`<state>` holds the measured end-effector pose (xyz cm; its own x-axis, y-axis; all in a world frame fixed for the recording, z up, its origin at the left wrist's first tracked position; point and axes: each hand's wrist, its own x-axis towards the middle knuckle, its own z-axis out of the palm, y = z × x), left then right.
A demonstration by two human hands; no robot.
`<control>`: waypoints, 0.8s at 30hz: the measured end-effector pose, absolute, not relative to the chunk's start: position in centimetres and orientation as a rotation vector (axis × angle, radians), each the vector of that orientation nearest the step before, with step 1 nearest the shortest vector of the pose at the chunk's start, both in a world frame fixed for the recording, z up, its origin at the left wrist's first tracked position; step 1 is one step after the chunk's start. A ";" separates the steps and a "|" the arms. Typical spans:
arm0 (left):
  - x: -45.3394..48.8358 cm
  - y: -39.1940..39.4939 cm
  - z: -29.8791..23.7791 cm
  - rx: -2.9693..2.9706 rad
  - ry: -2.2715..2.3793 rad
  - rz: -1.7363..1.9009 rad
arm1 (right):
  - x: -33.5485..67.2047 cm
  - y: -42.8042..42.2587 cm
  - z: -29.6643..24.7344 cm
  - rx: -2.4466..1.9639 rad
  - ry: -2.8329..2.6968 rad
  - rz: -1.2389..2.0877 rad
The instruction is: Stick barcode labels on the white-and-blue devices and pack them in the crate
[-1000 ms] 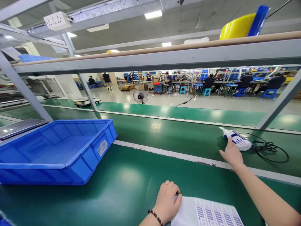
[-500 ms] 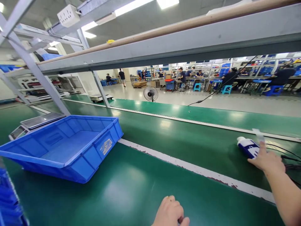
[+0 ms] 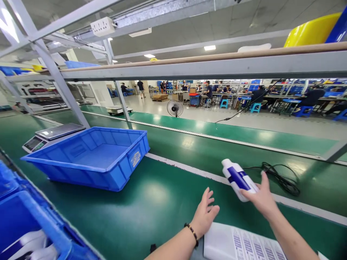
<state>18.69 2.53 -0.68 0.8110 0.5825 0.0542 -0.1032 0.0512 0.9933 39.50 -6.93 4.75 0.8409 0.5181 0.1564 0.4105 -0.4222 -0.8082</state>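
My right hand (image 3: 260, 196) is closed on a white and blue handheld device (image 3: 238, 178), lifted a little above the green belt (image 3: 151, 202). The device's black cable (image 3: 279, 177) lies coiled on the belt behind it. Fingers spread, my left hand (image 3: 205, 213) hovers open over the belt beside a white sheet of printed labels (image 3: 238, 245). It wears a bead bracelet at the wrist.
An empty blue bin (image 3: 94, 157) sits left of centre, with a weighing scale (image 3: 51, 135) behind it. Another blue bin (image 3: 24, 224) with white parts is at the lower left. Overhead runs a grey shelf rail (image 3: 217, 66). Seated people work at distant benches.
My right hand has taken the device off the belt and brought it toward me. My left hand has opened from a fist. The view has swung left.
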 end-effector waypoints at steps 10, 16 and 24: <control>7.9 3.7 2.9 0.648 0.577 0.724 | 21.3 -4.9 3.6 -1.660 -1.402 0.337; -0.4 5.3 5.5 1.124 0.484 0.652 | 28.2 -0.5 0.4 -1.932 -1.437 0.314; -1.4 7.0 5.1 1.997 0.918 0.251 | 32.8 -3.5 -0.4 -2.192 -1.473 0.382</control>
<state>-1.43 7.04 5.11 0.7041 0.6898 -0.1688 0.5079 -0.3231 0.7985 32.81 -3.54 -0.44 0.3854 0.9223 0.0291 0.7918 -0.3143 -0.5237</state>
